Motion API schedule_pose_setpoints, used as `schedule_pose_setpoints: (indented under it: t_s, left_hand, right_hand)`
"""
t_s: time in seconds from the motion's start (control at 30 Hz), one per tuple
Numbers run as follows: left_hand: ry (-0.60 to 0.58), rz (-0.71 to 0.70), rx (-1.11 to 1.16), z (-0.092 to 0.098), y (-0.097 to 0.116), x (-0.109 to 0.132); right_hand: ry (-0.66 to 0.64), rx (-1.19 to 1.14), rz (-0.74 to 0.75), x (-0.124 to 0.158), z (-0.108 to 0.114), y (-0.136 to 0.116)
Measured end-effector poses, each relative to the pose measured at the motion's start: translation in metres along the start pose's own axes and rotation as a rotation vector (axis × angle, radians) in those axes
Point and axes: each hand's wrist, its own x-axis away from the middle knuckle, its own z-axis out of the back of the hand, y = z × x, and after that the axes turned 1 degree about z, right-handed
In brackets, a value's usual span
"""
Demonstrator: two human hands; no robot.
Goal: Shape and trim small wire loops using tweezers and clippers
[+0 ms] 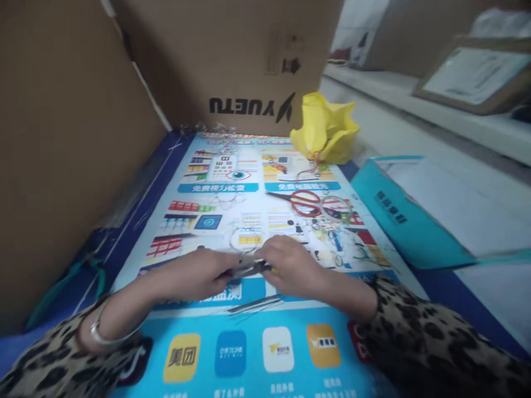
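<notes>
My left hand (pixel 209 272) and my right hand (pixel 290 264) meet over a printed poster (pixel 232 342) on the floor. Both are closed around a small dark tool, perhaps pliers (pixel 248 269), with a thin wire ring (pixel 244 239) looped just beyond the fingers. Motion blur hides the exact grip. Both arms wear leopard-print sleeves, and a silver bracelet (pixel 102 331) circles the left wrist. Several thin dark wires (pixel 254 305) lie on the poster just below my hands.
Red-handled scissors (pixel 305 203) and small loose bits lie on the poster to the right. A yellow plastic bag (pixel 326 128) sits by a brown cardboard box (pixel 232 61). More cardboard (pixel 62 138) stands on the left. A teal folder (pixel 410 221) rests at the right.
</notes>
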Motion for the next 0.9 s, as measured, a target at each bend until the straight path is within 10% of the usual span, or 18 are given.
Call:
schedule_pose_setpoints:
  t_s: [0.9]
  left_hand:
    - [-0.019,0.040,-0.058,-0.024,-0.012,-0.013]
  right_hand:
    - [-0.097,0.338,0.240,0.000,-0.010,-0.002]
